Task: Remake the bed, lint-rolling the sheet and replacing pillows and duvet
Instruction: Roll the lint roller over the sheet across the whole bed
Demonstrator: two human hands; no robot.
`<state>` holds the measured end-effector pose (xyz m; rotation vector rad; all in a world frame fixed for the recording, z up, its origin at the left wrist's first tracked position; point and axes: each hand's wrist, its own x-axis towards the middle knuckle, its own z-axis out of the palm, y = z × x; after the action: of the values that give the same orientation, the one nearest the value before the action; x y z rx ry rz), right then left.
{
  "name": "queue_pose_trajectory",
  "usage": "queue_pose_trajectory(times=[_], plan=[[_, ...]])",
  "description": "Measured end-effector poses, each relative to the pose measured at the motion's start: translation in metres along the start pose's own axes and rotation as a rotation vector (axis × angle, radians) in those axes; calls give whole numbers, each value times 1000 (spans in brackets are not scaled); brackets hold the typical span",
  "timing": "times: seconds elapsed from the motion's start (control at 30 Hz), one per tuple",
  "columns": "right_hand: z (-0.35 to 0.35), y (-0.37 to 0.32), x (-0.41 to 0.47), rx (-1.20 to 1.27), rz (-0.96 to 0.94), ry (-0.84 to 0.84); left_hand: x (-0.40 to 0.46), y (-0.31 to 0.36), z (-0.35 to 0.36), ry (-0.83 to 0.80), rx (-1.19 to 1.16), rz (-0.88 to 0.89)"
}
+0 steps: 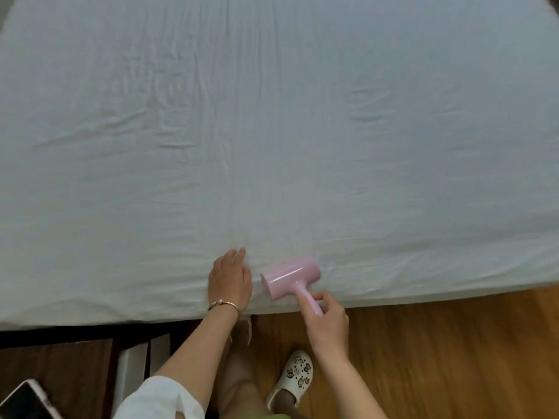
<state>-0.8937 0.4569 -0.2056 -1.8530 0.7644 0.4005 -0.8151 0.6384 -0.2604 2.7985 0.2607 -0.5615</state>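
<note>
A pale, wrinkled sheet (272, 131) covers the whole mattress and fills most of the view. A pink lint roller (290, 276) lies with its drum on the sheet near the bed's front edge. My right hand (328, 320) grips the roller's handle from below, over the floor. My left hand (230, 278) presses flat on the sheet just left of the roller, fingers straight, a bracelet on the wrist. No pillows or duvet are in view.
Wooden floor (453, 343) runs along the bed's front edge on the right. A dark bedside unit (60, 358) with a phone (27, 402) on it stands at lower left. My foot in a white clog (295, 376) is on the floor below the hands.
</note>
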Motion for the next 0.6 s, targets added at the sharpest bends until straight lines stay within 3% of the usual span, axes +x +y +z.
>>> queue_pose_trajectory(times=[0.27,0.43,0.6], plan=[[-10,-114,50,197,-49,99,84,48,-75,69,-96,72],[-4,-200,138,225,0,142,183,74,-115,63,-86,110],[8,-304,255,188,-69,155,312,98,-151,80,-74,124]])
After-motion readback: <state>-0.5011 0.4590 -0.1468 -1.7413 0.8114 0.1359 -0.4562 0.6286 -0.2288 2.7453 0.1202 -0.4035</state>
